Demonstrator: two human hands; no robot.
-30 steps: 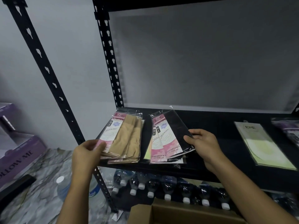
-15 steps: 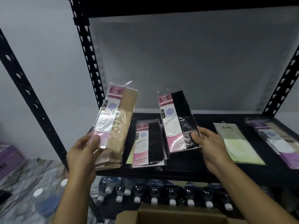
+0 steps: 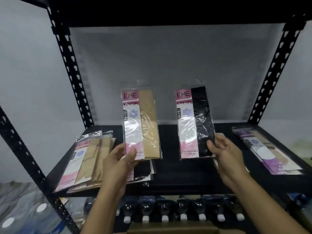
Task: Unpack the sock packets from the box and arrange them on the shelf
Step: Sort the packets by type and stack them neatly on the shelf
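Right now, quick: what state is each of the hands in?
Left hand: pinches the beige sock packet near its bottom, held upright.
Right hand: pinches the black sock packet near its lower right edge, held upright.

Above the left fingers [image 3: 130,155], the flat clear-plastic beige sock packet [image 3: 149,125] carries a pink-and-white card; above the right fingers [image 3: 211,145], the flat clear-plastic black sock packet [image 3: 201,122] repeats it, against the black metal shelf [image 3: 177,174].

Two ENE packets held upright, side by side: beige packet [image 3: 141,125], with black packet [image 3: 195,124] at its 3 o'clock. On the black shelf [image 3: 177,183], a beige stack [image 3: 87,159] lies flat at 8 o'clock and a purple packet [image 3: 266,152] at 4. The cardboard box [image 3: 168,230] peeks in at 6.
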